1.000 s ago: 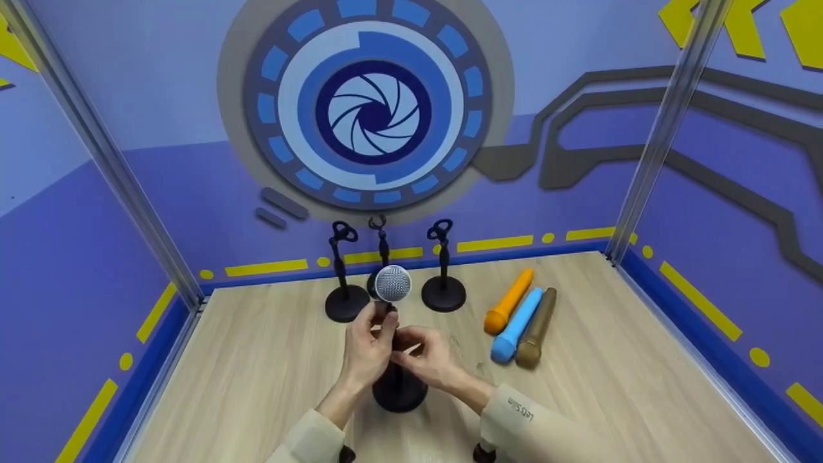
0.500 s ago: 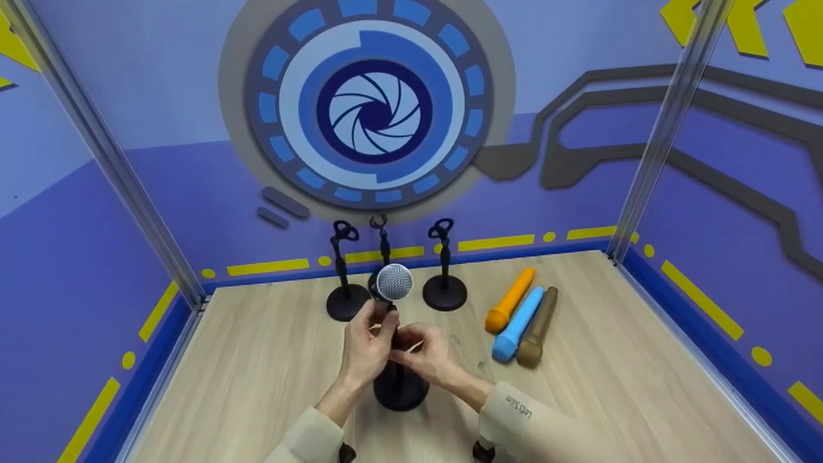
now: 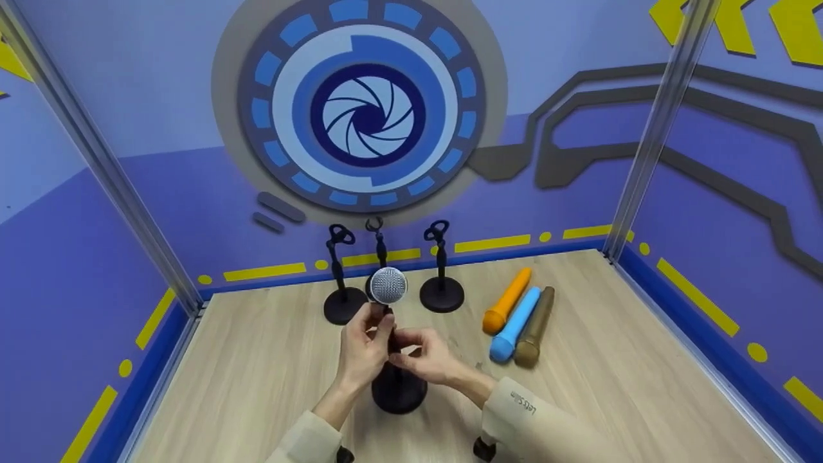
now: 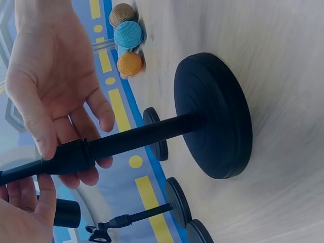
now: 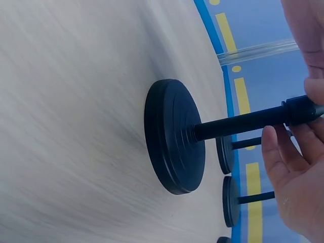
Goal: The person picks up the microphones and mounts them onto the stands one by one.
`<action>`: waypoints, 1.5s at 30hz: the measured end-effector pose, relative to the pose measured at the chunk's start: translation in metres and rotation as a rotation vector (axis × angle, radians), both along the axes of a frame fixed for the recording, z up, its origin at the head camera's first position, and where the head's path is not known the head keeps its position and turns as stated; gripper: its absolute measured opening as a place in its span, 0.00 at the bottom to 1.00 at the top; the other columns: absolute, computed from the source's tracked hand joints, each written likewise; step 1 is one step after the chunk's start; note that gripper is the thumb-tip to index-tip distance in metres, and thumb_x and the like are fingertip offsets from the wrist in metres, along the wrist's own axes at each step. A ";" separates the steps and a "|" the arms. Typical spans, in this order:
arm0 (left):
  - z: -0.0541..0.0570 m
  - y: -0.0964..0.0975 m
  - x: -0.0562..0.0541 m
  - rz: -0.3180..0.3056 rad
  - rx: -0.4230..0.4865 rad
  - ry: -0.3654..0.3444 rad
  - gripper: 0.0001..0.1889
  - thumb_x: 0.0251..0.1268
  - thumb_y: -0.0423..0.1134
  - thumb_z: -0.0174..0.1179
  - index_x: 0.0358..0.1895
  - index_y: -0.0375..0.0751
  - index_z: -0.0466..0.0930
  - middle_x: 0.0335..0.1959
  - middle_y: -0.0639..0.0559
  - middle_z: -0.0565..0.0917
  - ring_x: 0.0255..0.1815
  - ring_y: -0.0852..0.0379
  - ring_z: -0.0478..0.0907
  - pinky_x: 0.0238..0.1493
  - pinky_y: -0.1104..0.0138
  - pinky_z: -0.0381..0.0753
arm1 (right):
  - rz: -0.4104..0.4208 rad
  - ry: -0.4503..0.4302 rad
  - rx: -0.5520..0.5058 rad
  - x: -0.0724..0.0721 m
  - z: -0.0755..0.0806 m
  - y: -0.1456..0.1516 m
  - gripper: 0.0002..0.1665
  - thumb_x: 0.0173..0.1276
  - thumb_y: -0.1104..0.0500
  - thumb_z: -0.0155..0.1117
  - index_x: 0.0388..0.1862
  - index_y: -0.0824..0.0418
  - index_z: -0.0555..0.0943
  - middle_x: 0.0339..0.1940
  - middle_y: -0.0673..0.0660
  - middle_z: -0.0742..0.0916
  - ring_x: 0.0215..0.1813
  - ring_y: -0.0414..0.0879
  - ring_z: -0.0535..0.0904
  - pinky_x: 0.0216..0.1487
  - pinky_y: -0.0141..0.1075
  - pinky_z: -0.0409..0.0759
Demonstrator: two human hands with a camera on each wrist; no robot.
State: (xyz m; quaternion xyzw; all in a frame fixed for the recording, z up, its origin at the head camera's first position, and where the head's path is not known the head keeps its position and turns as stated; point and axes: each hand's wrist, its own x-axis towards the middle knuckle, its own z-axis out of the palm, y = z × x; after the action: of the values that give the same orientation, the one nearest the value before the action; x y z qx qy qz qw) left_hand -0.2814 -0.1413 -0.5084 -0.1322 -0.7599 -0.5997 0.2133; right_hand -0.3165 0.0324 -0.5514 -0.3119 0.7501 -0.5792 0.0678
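A black microphone stand with a round base [image 3: 398, 393] stands on the table in front of me. At its top sits a microphone [image 3: 388, 285] with a silver mesh head, its body mostly hidden behind my left hand [image 3: 361, 350]. My left hand pinches the upper rod just under the microphone. Lower down, the thumb and fingers of my right hand [image 3: 429, 357] grip the collar [image 4: 71, 156] of the pole. In the left wrist view, the left hand [image 4: 23, 217] is partly cut off below the right hand [image 4: 58, 76]. The right wrist view shows the pole [image 5: 240, 125] rising from the base.
Three more black stands, left [image 3: 339, 270], middle [image 3: 380, 247] and right [image 3: 441, 263], stand near the back wall with bare clips. On the right lie an orange microphone [image 3: 508, 301], a blue microphone [image 3: 515, 325] and a brown microphone [image 3: 535, 326]. Walls enclose the table [image 3: 257, 373].
The head view has shifted slightly. Both hands keep their hold on the stand, with hardly any movement.
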 end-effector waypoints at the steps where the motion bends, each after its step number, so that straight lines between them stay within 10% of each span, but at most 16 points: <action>1: 0.000 0.000 0.000 -0.001 0.000 -0.001 0.04 0.81 0.35 0.68 0.46 0.38 0.84 0.38 0.44 0.89 0.41 0.56 0.88 0.44 0.70 0.89 | -0.003 -0.010 0.003 0.000 0.000 0.000 0.21 0.75 0.63 0.73 0.66 0.61 0.90 0.61 0.64 0.94 0.61 0.54 0.91 0.50 0.28 0.87; 24: 0.001 0.001 -0.001 -0.007 0.008 -0.005 0.05 0.81 0.35 0.68 0.45 0.38 0.83 0.38 0.45 0.88 0.42 0.58 0.88 0.45 0.71 0.88 | -0.235 -0.013 -0.029 0.003 -0.002 -0.006 0.17 0.65 0.58 0.87 0.49 0.61 0.93 0.46 0.62 0.96 0.45 0.39 0.91 0.47 0.29 0.89; 45: 0.000 -0.001 -0.002 -0.012 0.012 0.001 0.04 0.81 0.34 0.68 0.44 0.38 0.83 0.37 0.44 0.87 0.41 0.59 0.87 0.42 0.71 0.88 | 0.026 -0.011 -0.069 -0.002 -0.002 -0.002 0.21 0.74 0.69 0.69 0.64 0.67 0.88 0.61 0.70 0.93 0.60 0.54 0.91 0.55 0.27 0.88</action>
State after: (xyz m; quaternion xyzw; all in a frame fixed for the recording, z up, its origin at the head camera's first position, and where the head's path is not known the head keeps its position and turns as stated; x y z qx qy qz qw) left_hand -0.2829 -0.1420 -0.5089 -0.1359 -0.7553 -0.6055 0.2107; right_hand -0.3181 0.0306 -0.5530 -0.3206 0.7251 -0.6056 0.0688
